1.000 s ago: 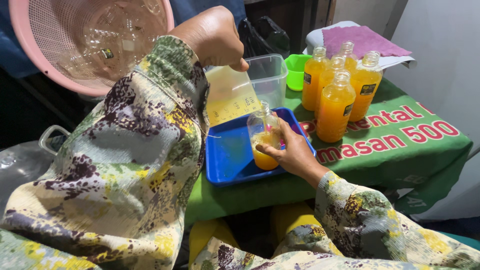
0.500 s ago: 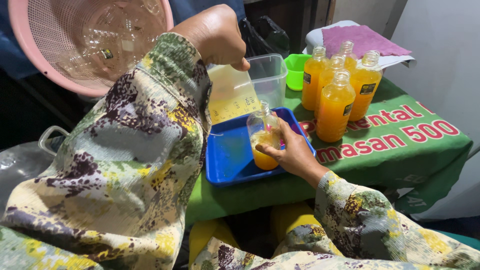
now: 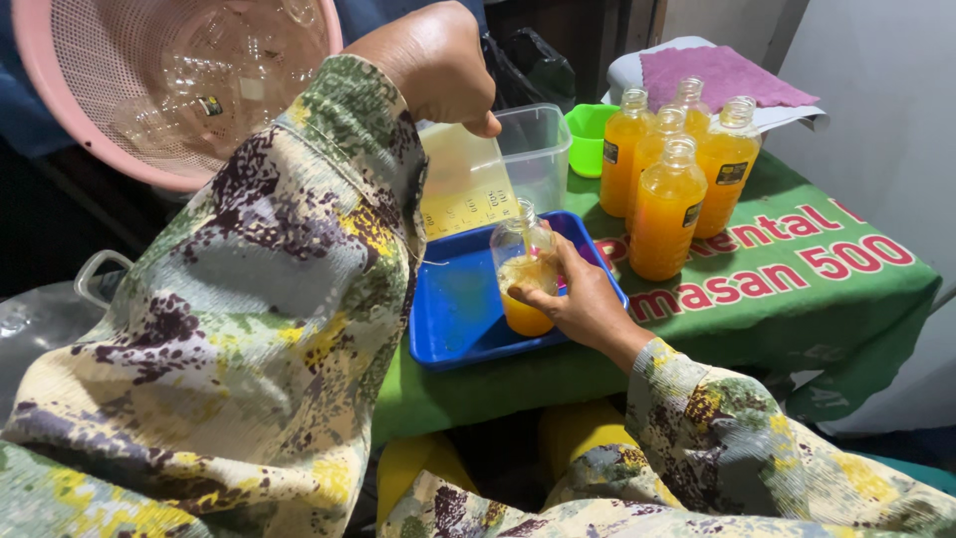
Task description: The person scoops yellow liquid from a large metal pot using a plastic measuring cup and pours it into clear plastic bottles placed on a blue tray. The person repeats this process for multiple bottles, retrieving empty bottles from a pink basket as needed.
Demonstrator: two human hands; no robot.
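My right hand (image 3: 581, 302) grips a small clear bottle (image 3: 525, 282), partly filled with orange juice, standing on a blue tray (image 3: 454, 312). My left hand (image 3: 435, 62) holds a clear measuring jug (image 3: 466, 184) tilted over the bottle's mouth. The jug holds pale yellow-orange liquid. My patterned left sleeve (image 3: 249, 299) hides the tray's left side.
Several filled orange juice bottles (image 3: 669, 164) stand on the green printed tablecloth (image 3: 797, 289) at the right. A clear plastic tub (image 3: 536, 149) and a small green container (image 3: 588, 139) sit behind the tray. A pink basket of empty bottles (image 3: 169, 80) is top left. A purple cloth (image 3: 717, 75) lies at the back.
The jug and the bottle have hardly moved. The juice in the bottle looks much the same.
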